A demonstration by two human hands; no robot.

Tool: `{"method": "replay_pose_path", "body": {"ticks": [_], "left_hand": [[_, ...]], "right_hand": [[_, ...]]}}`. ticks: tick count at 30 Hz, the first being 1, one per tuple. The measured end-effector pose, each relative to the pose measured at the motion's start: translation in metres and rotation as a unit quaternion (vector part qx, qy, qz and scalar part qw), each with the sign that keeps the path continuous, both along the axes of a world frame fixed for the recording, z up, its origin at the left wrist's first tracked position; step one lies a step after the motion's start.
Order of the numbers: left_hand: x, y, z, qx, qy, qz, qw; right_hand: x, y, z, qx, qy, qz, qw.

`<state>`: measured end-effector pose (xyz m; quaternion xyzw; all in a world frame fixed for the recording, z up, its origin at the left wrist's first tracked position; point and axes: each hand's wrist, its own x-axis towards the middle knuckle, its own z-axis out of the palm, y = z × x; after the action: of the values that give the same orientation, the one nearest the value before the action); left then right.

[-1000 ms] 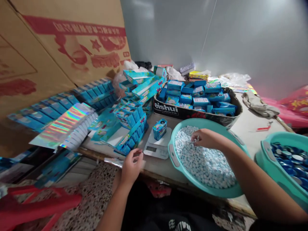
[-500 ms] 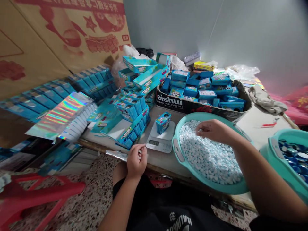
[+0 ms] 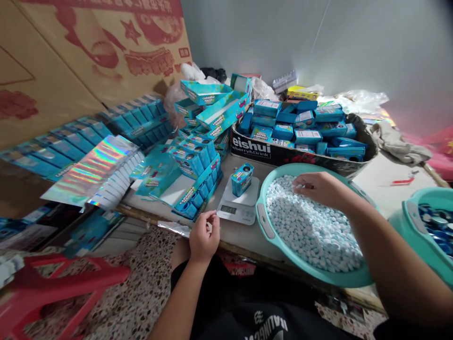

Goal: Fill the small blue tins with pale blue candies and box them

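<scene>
Right hand [image 3: 313,185] is palm-down over the near-white and pale-blue pellets [image 3: 314,236], fingers bent and drawn partly together at the far left of the heap; whether any pellet is pinched between them cannot be told. Left hand [image 3: 205,237] is loosely half-curled, thumb close to the index finger, just beside the near-left corner of the scale [image 3: 236,215]; its contents, if any, are hidden by the fingers. The pellets are small, rounded and matt, banked unevenly in a smooth turquoise plastic basin [image 3: 266,221] with grey grip inserts. The scale, a flat white slab with a dark display, stands left of the basin and bears one upright blue printed carton [image 3: 242,179], block-shaped, with a round dark opening on top. Left of it, a thin card tray [image 3: 194,196] holds a row of similar cartons. Behind, a black printed cardboard box [image 3: 253,147] is heaped with glossy blue cartons [image 3: 307,134]. Farther left lies a mirror-like iridescent sheet [image 3: 90,174]; at far right, a crumpled grey cloth [image 3: 399,144] rests on the table
</scene>
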<state>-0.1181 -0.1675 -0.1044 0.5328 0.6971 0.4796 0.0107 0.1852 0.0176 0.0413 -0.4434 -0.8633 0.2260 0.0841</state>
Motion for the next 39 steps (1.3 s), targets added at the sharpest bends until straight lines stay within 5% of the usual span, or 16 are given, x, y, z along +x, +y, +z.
{"method": "replay_pose_path", "body": {"ticks": [10, 15, 24, 39], "left_hand": [[0.0, -0.001, 0.002, -0.003, 0.024, 0.002, 1.0], [-0.002, -0.001, 0.002, -0.006, 0.021, -0.003, 1.0], [-0.004, -0.004, 0.002, -0.009, 0.017, -0.004, 1.0], [-0.006, -0.003, 0.0, -0.014, 0.023, -0.017, 1.0]], "right_hand": [[-0.005, -0.001, -0.003, 0.02, 0.076, -0.006, 0.997], [-0.048, 0.011, 0.003, 0.06, 0.109, 0.05, 0.991], [-0.126, 0.036, 0.017, 0.182, -0.049, 0.189, 0.964], [-0.116, 0.046, 0.005, 0.152, -0.022, 0.21, 0.966]]}}
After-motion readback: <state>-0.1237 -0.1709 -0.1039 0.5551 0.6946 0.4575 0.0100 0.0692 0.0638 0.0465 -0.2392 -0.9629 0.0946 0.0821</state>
